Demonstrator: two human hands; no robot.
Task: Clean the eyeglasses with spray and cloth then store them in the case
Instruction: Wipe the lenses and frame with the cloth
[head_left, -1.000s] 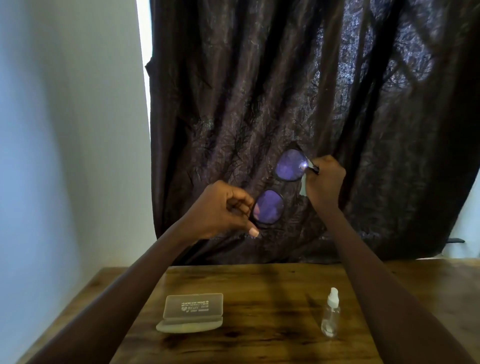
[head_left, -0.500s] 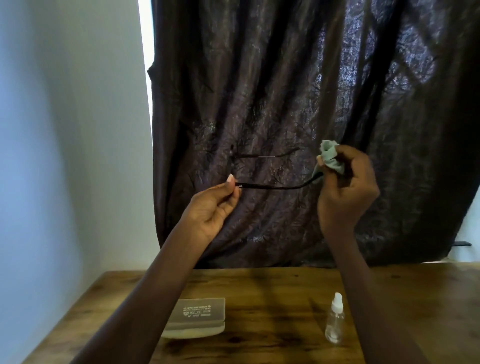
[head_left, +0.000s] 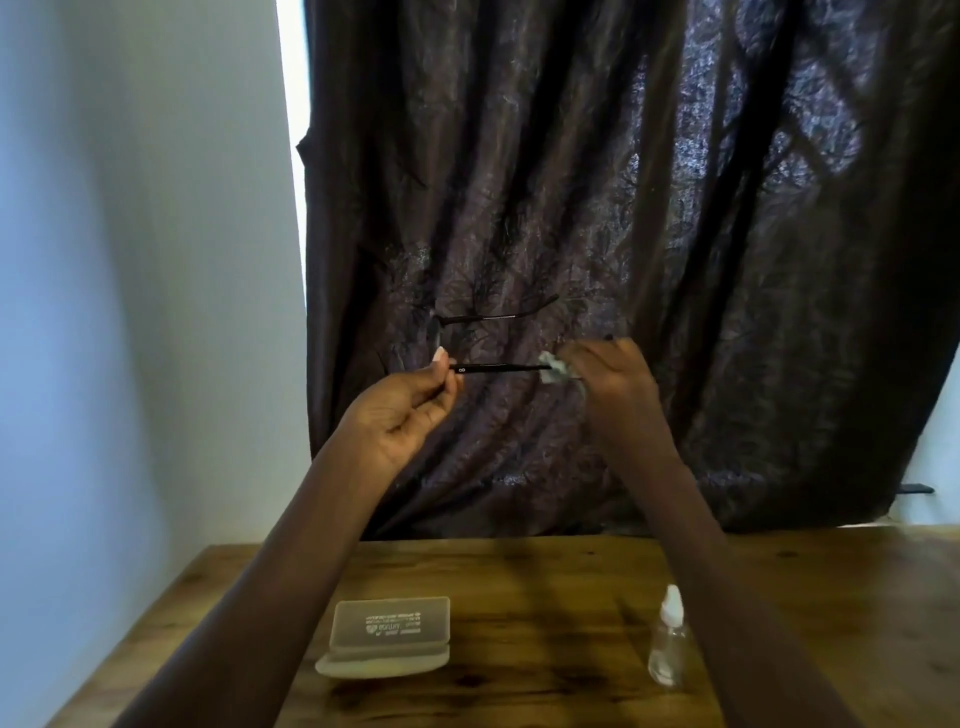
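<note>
In the head view, the eyeglasses (head_left: 498, 368) were held edge-on in the air above the table (head_left: 545, 597). The left hand (head_left: 400, 410) was pinched on the front end; the right hand (head_left: 613, 374) was closed around a cloth (head_left: 553, 372) at the near temple. The case (head_left: 387, 634) and spray bottle (head_left: 667, 642) stood on the table below.

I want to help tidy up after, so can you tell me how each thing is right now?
eyeglasses: held up in the air, arms unfolded
cloth: bunched around one arm
left hand: pinching the glasses
right hand: gripping the cloth
case: closed, on the table
spray bottle: upright, cap on
</note>
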